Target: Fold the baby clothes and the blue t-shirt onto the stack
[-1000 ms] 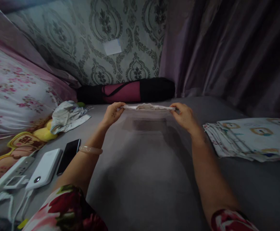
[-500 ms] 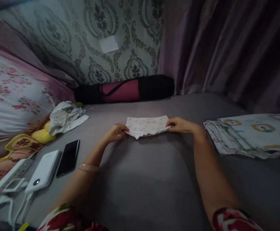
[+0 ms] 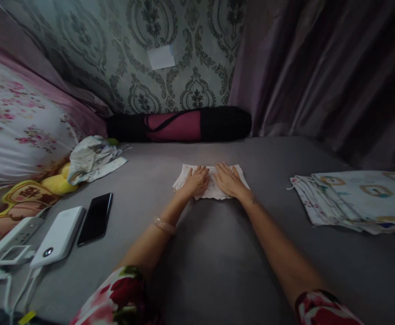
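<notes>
A small white patterned cloth [image 3: 213, 192] lies folded on the grey sheet [image 3: 211, 253], in the middle of the view. My left hand [image 3: 196, 181] rests flat on its left part with the fingers pointing forward. On the right part lies my right hand [image 3: 229, 180], palm down with its fingers spread. Neither hand grips anything, and both cover much of the cloth.
Folded cloths [image 3: 356, 198] are stacked at the right. To the left lie a black phone [image 3: 96, 218], a white power bank [image 3: 59, 235], a power strip [image 3: 11, 241], a crumpled cloth [image 3: 94, 158] and a yellow toy [image 3: 58, 183]. A long bag [image 3: 173, 125] lies along the wall.
Both hands have let go of the cloth's side edges and moved inward onto its top, fingers now extended. The cloth lies flatter. The view has shifted slightly.
</notes>
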### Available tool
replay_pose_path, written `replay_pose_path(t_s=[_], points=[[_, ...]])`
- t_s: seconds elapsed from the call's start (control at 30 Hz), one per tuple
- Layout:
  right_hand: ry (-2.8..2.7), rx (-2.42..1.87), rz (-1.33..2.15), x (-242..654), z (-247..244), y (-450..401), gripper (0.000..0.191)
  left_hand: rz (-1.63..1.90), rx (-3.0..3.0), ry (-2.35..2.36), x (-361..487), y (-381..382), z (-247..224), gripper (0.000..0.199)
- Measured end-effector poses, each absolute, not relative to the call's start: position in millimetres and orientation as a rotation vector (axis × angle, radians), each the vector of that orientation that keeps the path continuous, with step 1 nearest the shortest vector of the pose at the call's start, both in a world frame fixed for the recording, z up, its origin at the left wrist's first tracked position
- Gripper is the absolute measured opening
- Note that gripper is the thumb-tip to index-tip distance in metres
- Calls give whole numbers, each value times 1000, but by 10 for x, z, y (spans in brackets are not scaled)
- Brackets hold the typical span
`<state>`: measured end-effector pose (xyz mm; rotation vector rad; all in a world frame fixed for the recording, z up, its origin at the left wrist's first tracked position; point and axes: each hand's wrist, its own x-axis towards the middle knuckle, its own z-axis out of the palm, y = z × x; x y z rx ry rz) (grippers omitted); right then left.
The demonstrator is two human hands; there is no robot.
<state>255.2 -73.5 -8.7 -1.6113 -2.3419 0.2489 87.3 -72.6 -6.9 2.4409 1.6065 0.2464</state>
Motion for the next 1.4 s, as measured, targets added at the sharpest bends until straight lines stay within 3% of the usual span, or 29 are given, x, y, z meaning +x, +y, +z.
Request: replay_pose_path(t_s=[0.4, 1.0, 1.2, 1.4], points=[[-2454, -1738, 260, 2282, -306, -627, 58, 257, 2435, 1810, 954, -565, -418, 55], [-2479, -1674, 301, 2454, -305, -649, 56, 264, 2422, 1724, 881, -602, -368, 53], [-2350, -1793, 161, 2606, -270, -642, 58, 406, 2366, 1976, 774, -606, -379, 56], [-2371, -1857, 235, 2629, -316, -637, 60, 227, 2268, 2053, 751, -606, -436, 61]])
